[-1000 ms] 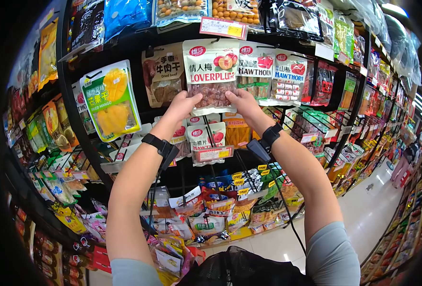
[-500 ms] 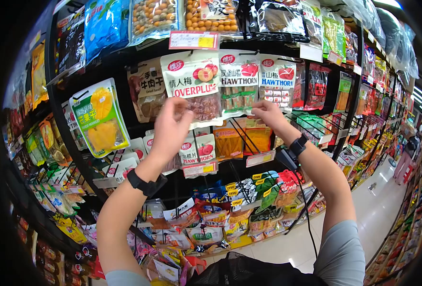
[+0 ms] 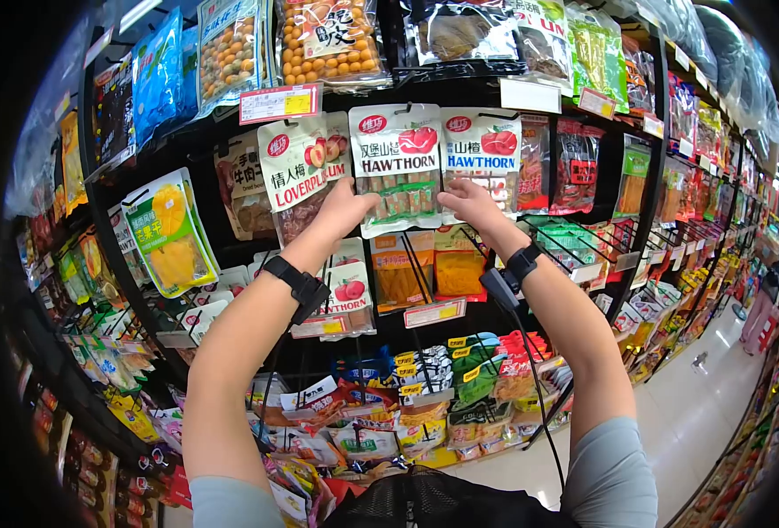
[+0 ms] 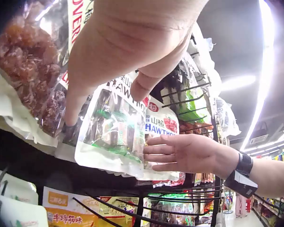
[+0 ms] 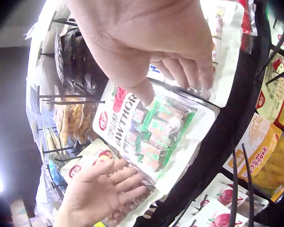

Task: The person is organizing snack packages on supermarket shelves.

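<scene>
A white hawthorn pouch with green-wrapped pieces hangs between the two hands. At its left edge is my left hand, in front of the Loverplum pouch; in the right wrist view the left palm faces the camera, fingers spread and nearly straight. My right hand is by the pouch's right edge, over the lower part of the blue-lettered hawthorn pouch. Its fingers look straight in the left wrist view, while its thumb is against the green-wrapped pouch in the right wrist view.
Bags of coated nuts hang above, over a price tag. A dried mango pouch is at the left. Hooks with orange packs and colourful snacks stand below. The aisle floor runs along the right, with a person far off.
Both hands came off the Loverplum pouch and shifted right along the row, to either side of the green-wrapped hawthorn pouch. The Loverplum pouch hangs tilted, and the shelf has slid left in view.
</scene>
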Action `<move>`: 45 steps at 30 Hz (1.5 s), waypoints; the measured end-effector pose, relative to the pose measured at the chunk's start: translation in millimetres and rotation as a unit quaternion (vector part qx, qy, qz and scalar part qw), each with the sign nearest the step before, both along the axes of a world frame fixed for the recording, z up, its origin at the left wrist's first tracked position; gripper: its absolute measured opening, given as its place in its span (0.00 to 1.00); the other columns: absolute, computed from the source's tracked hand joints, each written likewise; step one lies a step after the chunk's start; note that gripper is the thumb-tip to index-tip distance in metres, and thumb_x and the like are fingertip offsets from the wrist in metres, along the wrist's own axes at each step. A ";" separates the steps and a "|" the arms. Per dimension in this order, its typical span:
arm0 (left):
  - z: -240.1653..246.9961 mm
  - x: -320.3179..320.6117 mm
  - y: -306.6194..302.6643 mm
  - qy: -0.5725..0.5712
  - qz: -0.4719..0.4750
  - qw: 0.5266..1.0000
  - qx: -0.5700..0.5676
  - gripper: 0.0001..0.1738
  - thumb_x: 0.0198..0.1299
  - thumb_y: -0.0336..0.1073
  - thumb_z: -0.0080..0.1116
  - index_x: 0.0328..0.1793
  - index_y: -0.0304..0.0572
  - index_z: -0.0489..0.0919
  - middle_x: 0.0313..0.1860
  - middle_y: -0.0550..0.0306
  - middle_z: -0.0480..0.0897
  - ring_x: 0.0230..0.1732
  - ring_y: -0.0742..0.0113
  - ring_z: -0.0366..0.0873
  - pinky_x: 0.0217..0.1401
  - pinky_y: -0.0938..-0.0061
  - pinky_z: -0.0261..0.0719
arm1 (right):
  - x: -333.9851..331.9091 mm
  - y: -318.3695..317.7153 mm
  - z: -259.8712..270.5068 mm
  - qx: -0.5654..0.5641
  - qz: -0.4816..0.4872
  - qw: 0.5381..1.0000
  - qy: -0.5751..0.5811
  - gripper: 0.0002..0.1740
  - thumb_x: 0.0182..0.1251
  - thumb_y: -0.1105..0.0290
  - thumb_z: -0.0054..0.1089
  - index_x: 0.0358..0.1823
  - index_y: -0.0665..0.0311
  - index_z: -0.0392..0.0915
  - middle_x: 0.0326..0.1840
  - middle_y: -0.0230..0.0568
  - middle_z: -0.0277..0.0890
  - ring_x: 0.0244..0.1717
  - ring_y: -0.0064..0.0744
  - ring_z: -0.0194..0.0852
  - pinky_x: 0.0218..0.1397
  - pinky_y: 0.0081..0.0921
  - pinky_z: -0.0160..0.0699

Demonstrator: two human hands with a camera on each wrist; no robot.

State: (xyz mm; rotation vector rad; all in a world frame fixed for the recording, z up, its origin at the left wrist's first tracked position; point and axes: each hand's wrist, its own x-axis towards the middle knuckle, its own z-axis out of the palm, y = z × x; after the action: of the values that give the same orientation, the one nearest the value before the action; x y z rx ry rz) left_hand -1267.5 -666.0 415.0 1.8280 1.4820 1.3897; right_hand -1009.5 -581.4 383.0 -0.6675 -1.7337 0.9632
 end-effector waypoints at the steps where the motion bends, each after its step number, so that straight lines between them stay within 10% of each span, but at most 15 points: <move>1: 1.7 3.4 -5.7 -0.007 0.015 0.999 -0.032 0.36 0.59 0.40 0.64 0.69 0.27 0.67 0.64 0.41 0.75 0.61 0.58 0.75 0.61 0.66 0.73 | -1.4 7.2 -0.1 -0.001 0.007 1.000 0.004 0.41 0.65 0.62 0.68 0.71 0.81 0.60 0.71 0.65 0.65 0.72 0.47 0.67 0.71 0.33 0.68; 5: 1.0 24.5 -23.9 -0.081 0.092 0.991 -0.061 0.32 0.64 0.42 0.62 0.69 0.32 0.66 0.63 0.45 0.74 0.61 0.59 0.74 0.64 0.55 0.70 | -10.2 18.4 1.6 -0.003 0.032 0.999 0.005 0.39 0.65 0.63 0.68 0.70 0.81 0.62 0.65 0.59 0.72 0.64 0.42 0.74 0.64 0.31 0.74; 12: -19.1 21.2 -24.9 -0.160 -0.083 0.984 0.004 0.24 0.70 0.38 0.58 0.67 0.33 0.70 0.60 0.52 0.79 0.55 0.67 0.78 0.61 0.69 0.75 | -2.5 -12.6 2.7 -0.098 0.199 0.974 0.041 0.12 0.74 0.64 0.59 0.51 0.62 0.75 0.47 0.30 0.78 0.47 0.23 0.78 0.50 0.25 0.78; 34: -30.1 110.8 -176.2 -0.260 -0.172 0.942 0.122 0.23 0.71 0.33 0.55 0.70 0.34 0.68 0.61 0.52 0.80 0.59 0.67 0.80 0.62 0.70 0.79 | 62.4 -142.5 -6.5 -0.009 0.287 0.944 0.164 0.24 0.76 0.70 0.54 0.68 0.72 0.65 0.60 0.45 0.78 0.58 0.29 0.79 0.63 0.29 0.78; 45: -196.6 91.3 -239.1 -0.251 -0.092 0.964 0.013 0.33 0.71 0.38 0.60 0.75 0.34 0.59 0.67 0.56 0.71 0.65 0.70 0.70 0.69 0.69 0.69 | 70.3 -170.7 -136.8 -0.049 0.296 0.954 -0.010 0.35 0.66 0.66 0.68 0.70 0.74 0.64 0.64 0.43 0.75 0.62 0.32 0.75 0.67 0.31 0.71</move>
State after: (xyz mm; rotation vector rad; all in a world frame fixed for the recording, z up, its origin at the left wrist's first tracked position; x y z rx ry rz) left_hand -1176.3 -905.1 218.4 1.4338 1.0124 1.6250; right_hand -939.2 -752.1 246.1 -0.2075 -1.9564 1.4593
